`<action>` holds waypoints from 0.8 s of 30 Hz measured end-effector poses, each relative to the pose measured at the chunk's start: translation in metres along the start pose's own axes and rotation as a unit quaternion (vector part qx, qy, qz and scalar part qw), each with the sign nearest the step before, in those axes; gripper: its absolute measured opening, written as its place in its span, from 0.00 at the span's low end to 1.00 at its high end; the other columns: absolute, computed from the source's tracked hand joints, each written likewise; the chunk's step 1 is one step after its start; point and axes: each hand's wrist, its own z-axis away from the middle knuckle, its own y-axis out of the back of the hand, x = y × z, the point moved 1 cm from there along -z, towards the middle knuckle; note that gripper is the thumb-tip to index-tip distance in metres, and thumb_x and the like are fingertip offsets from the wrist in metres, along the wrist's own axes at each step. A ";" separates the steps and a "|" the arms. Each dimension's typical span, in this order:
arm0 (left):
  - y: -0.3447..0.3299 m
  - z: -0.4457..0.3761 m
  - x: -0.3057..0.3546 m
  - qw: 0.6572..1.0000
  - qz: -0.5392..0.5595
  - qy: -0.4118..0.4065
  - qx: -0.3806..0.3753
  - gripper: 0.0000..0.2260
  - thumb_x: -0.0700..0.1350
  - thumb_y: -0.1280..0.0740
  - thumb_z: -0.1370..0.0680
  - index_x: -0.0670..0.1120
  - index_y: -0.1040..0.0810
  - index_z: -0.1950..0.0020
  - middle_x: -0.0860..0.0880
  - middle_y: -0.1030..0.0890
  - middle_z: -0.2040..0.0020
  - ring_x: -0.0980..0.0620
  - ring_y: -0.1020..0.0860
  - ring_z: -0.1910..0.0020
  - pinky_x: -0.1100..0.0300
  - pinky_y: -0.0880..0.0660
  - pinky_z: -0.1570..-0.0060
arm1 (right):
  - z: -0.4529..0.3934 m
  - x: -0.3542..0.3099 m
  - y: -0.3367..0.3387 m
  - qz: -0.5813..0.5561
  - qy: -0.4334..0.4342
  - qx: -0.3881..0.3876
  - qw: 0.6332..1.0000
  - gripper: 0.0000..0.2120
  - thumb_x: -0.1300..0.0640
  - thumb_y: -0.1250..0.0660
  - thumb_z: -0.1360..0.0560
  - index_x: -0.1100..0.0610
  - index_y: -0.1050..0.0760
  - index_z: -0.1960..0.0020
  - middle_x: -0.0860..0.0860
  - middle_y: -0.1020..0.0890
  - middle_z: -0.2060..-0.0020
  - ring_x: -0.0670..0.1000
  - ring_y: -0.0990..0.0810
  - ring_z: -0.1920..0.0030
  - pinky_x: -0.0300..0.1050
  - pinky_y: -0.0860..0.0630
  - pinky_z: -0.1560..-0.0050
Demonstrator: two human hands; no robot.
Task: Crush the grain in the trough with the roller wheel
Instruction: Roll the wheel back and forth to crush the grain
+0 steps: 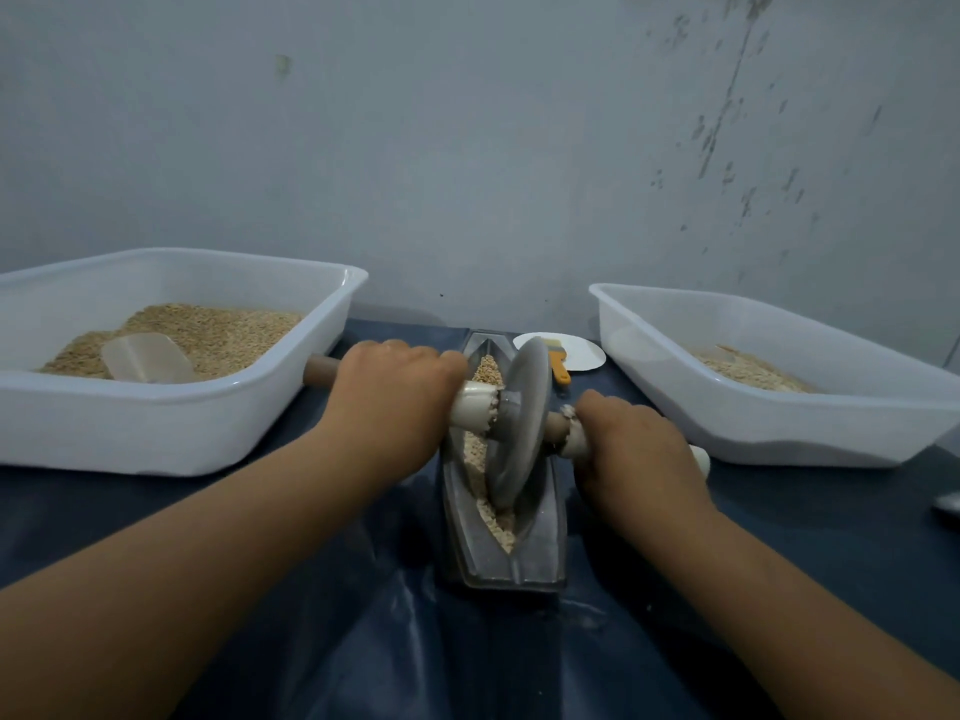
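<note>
1. Nearest, at 6 o'clock on the dark table cover (363, 641), stands the metal trough (540, 543); its long axis runs toward 12 o'clock. The grain (501, 527) lies along its groove, on the near and the far side of the wheel.
2. The roller wheel (519, 423) stands on its edge in the groove, leaning a little to the left. I think it should stay more upright, so that the rim presses the grain and does not climb the wall.
3. The left hand (395, 402) is clenched around the axle at 9 o'clock of the wheel; the right hand (634, 449) is clenched around it at 3 o'clock. Equal downward pressure from both, with full strokes to each end, seems best.
4. Farther, at 10 o'clock, the left tub (171, 439) holds grain and a scoop (148, 356); at 2 o'clock, the right tub (779, 423) holds less.
5. Beyond the trough, at 12 o'clock, a brush (560, 367) lies on a white plate (582, 350).
</note>
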 end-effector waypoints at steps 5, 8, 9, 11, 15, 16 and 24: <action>0.003 0.016 -0.002 0.999 0.046 0.019 0.023 0.16 0.45 0.30 0.29 0.51 0.39 0.61 0.55 0.37 0.70 0.51 0.33 0.69 0.56 0.38 0.67 | -0.001 -0.006 0.008 0.033 0.029 0.003 0.999 0.15 0.62 0.34 0.29 0.48 0.39 0.56 0.45 0.33 0.62 0.50 0.31 0.60 0.47 0.36 0.59; 0.005 0.030 -0.003 0.996 0.063 0.010 0.066 0.18 0.39 0.24 0.38 0.48 0.34 0.65 0.50 0.31 0.74 0.48 0.32 0.76 0.58 0.36 0.73 | 0.008 -0.004 0.007 0.070 0.070 0.037 0.994 0.20 0.63 0.32 0.33 0.47 0.41 0.56 0.44 0.37 0.63 0.50 0.34 0.61 0.47 0.39 0.60; 0.003 0.032 -0.003 0.996 0.056 0.014 0.064 0.18 0.39 0.23 0.39 0.47 0.33 0.66 0.50 0.30 0.74 0.48 0.32 0.77 0.58 0.35 0.74 | 0.008 -0.003 0.006 0.071 0.076 0.045 0.994 0.21 0.63 0.31 0.34 0.47 0.41 0.56 0.44 0.37 0.63 0.49 0.35 0.62 0.47 0.40 0.60; 0.001 0.025 -0.004 0.998 0.046 0.020 0.037 0.17 0.40 0.24 0.36 0.48 0.34 0.65 0.50 0.29 0.73 0.47 0.30 0.75 0.57 0.33 0.73 | 0.002 -0.003 0.004 0.065 0.068 0.040 0.995 0.20 0.64 0.32 0.33 0.47 0.41 0.56 0.44 0.36 0.63 0.49 0.35 0.62 0.46 0.40 0.59; -0.003 0.004 -0.004 0.998 0.039 0.043 -0.013 0.12 0.48 0.33 0.25 0.52 0.37 0.58 0.54 0.31 0.64 0.51 0.29 0.64 0.56 0.31 0.63 | -0.015 -0.006 0.003 0.037 0.018 -0.009 0.999 0.15 0.63 0.34 0.28 0.48 0.38 0.53 0.47 0.27 0.58 0.51 0.30 0.58 0.46 0.35 0.57; -0.002 0.004 -0.003 0.998 0.039 0.044 -0.016 0.12 0.49 0.33 0.25 0.52 0.37 0.58 0.54 0.31 0.64 0.51 0.29 0.64 0.56 0.32 0.63 | -0.015 -0.007 0.004 0.030 0.010 -0.016 0.999 0.15 0.63 0.34 0.28 0.48 0.37 0.53 0.48 0.26 0.57 0.51 0.28 0.57 0.46 0.35 0.57; 0.005 0.034 -0.003 0.997 0.054 0.025 0.057 0.18 0.39 0.24 0.40 0.48 0.34 0.66 0.49 0.31 0.74 0.48 0.34 0.77 0.60 0.42 0.73 | 0.020 -0.009 0.017 0.067 0.084 0.107 0.988 0.20 0.68 0.33 0.45 0.52 0.31 0.58 0.49 0.28 0.66 0.53 0.30 0.67 0.47 0.35 0.65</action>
